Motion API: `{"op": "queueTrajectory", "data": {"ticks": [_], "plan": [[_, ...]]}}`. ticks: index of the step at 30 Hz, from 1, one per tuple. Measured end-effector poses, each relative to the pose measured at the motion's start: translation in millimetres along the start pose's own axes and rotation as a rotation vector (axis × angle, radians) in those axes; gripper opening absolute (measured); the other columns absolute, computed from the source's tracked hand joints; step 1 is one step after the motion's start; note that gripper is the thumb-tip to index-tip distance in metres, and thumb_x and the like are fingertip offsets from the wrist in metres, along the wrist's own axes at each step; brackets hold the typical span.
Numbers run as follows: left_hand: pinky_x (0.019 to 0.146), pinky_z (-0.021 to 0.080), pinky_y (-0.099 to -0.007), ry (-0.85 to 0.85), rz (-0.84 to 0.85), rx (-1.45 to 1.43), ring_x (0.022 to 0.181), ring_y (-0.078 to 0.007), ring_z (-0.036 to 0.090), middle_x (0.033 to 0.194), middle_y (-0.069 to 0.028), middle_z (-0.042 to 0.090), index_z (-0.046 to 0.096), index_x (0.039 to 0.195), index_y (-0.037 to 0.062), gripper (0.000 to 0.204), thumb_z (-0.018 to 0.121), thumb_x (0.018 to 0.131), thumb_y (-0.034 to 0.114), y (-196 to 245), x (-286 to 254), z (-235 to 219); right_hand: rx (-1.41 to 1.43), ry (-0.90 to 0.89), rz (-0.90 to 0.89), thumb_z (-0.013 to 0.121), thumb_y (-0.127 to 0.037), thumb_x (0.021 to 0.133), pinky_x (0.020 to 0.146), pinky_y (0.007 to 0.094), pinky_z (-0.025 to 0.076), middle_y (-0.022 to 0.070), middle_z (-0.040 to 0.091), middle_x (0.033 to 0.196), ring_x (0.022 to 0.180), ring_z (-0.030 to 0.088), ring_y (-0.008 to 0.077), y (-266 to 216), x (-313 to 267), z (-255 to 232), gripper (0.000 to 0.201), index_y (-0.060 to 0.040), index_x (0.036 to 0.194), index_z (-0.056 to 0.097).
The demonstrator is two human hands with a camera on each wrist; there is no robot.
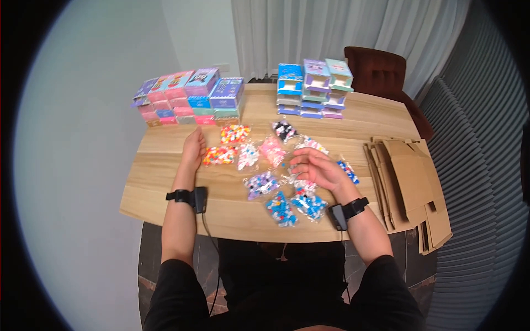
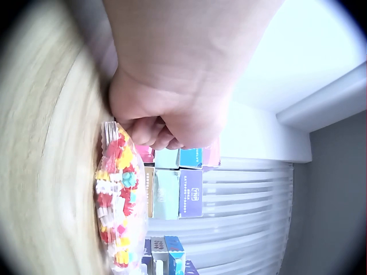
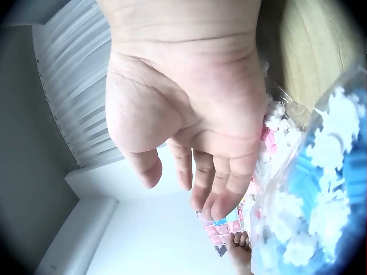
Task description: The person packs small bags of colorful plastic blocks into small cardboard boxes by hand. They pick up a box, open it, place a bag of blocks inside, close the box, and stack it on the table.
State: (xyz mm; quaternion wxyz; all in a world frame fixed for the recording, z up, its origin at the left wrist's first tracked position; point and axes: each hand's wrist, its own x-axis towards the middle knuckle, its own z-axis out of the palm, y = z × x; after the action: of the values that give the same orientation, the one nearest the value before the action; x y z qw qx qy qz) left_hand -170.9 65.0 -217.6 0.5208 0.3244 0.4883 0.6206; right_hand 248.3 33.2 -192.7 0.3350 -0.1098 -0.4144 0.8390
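My left hand (image 1: 194, 148) rests on the table at the left, its fingers curled in toward the palm with nothing seen in them. Right beside it lies a clear bag of red, yellow and white pieces (image 2: 121, 197). My right hand (image 1: 319, 169) hovers over the bags on the right, palm turned inward and fingers loosely bent, holding nothing. Under and around it lie a bag of blue and white pieces (image 3: 321, 189), a bag of pink pieces (image 1: 272, 151), a purple mixed bag (image 1: 261, 185) and a blue bag (image 1: 281, 209).
Stacked colourful boxes (image 1: 201, 83) stand at the back left. Box stacks with open ends (image 1: 316, 85) stand at the back centre-right. Flattened brown cardboard (image 1: 408, 176) leans over the table's right edge. A brown chair (image 1: 375, 71) stands behind the table (image 1: 160, 193).
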Motion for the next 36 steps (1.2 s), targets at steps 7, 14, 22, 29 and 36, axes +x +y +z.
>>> {"op": "queueTrajectory", "data": {"ticks": [7,14,22,29,36], "plan": [[0.039,0.017,-0.0238,0.015,0.081,-0.010,0.044,-0.0052,0.023,0.056,0.0071,0.028,0.038,0.070,0.0159,0.035,0.051,0.099,0.031,10.4,-13.7,8.9,0.207,-0.056,-0.003,0.050,-0.021,0.100,0.062,0.0282,0.045,0.0067,0.060,0.077,0.069,0.056,0.0156,2.9,3.8,-19.7,0.021,-0.0061,0.088,0.059],[0.043,0.024,-0.0209,-0.225,0.023,0.182,0.049,-0.0038,0.031,0.060,0.0065,0.035,0.048,0.080,0.0119,0.023,0.051,0.099,0.025,41.0,-55.0,91.9,0.227,-0.038,0.040,0.050,-0.024,0.101,0.046,0.0226,0.030,-0.0016,0.042,0.061,0.055,0.039,0.0081,3.4,3.7,-23.2,0.030,-0.0119,0.074,0.047],[0.052,0.042,-0.0229,-0.369,0.044,0.617,0.071,-0.0116,0.063,0.092,-0.0047,0.063,0.038,0.134,0.0112,0.040,0.051,0.097,0.021,39.3,-16.1,216.5,0.259,0.022,0.063,0.049,-0.025,0.102,0.042,0.0201,0.026,-0.0034,0.039,0.058,0.049,0.035,0.0059,2.9,4.7,-21.3,0.031,-0.0131,0.073,0.046],[0.053,0.051,-0.0290,-0.334,0.110,0.808,0.074,-0.0181,0.069,0.091,-0.0131,0.065,0.023,0.148,0.0112,0.067,0.054,0.089,0.013,18.2,35.6,245.0,0.262,0.029,0.081,0.047,-0.027,0.102,0.040,0.0190,0.025,-0.0043,0.037,0.057,0.047,0.033,0.0046,3.1,8.1,-20.6,0.035,-0.0129,0.070,0.043],[0.062,0.050,-0.0259,-0.336,0.015,0.660,0.082,-0.0160,0.066,0.101,-0.0088,0.064,0.042,0.136,0.0059,0.045,0.053,0.092,0.010,5.8,67.6,254.3,0.222,0.098,0.088,0.046,-0.028,0.102,0.040,0.0185,0.026,-0.0038,0.036,0.057,0.047,0.033,0.0046,0.9,10.4,-15.0,0.037,-0.0117,0.069,0.043]]}}
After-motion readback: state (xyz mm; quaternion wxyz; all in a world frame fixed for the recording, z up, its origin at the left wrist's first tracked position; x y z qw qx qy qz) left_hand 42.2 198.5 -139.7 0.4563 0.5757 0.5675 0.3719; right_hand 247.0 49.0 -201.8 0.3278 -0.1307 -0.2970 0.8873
